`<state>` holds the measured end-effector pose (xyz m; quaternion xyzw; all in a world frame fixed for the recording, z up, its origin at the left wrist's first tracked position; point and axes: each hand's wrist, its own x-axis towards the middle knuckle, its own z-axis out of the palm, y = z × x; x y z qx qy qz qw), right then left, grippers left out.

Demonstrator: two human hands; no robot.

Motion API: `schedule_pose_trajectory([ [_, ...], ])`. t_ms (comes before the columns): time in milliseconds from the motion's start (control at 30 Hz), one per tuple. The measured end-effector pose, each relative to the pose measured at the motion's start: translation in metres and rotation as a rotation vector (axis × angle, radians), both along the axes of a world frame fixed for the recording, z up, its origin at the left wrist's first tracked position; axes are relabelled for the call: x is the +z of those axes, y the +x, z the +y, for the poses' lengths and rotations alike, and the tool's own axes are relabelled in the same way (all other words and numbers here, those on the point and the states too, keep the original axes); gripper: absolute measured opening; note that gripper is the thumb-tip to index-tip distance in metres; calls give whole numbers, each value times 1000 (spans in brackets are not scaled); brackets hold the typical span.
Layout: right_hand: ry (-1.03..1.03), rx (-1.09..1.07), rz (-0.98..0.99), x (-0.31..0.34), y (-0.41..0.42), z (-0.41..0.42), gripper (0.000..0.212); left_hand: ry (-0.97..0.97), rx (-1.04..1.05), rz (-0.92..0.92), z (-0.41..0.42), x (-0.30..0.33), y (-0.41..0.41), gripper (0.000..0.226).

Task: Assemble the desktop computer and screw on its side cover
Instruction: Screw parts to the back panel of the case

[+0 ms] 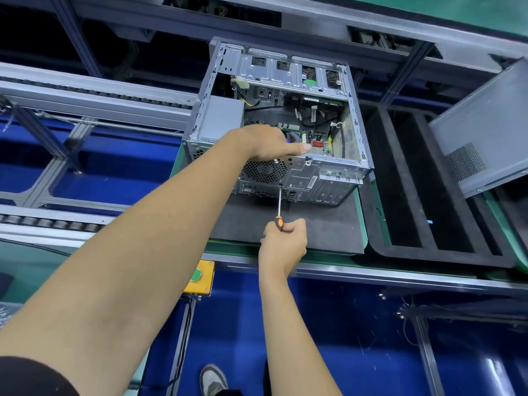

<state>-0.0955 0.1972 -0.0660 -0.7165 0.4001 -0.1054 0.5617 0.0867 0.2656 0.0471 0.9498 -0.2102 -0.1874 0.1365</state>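
An open grey desktop case lies on its side on a dark foam mat, its motherboard showing. My left hand rests on the case's rear top edge above the fan grille, fingers reaching inside; whether it grips anything is hidden. My right hand is shut on a screwdriver with an orange and black handle. Its tip touches the rear panel just right of the fan grille. The grey side cover leans upright at the right, apart from the case.
The mat sits on a green pallet on a conveyor line. A black foam tray with long slots lies to the right. A yellow box with a green button hangs at the front rail. Roller tracks run at the left.
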Motion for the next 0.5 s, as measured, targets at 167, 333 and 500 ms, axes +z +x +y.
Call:
schedule_pose_trajectory([
  [167,-568,87,100,-9,-3,-6,26,16,4,-12,0,-1,1,98],
  [333,-138,64,13,-8,1,-5,21,-17,13,3,0,0,-1,100],
  [500,1128,42,-36,5,3,-24,16,-6,6,1,1,0,-1,99],
])
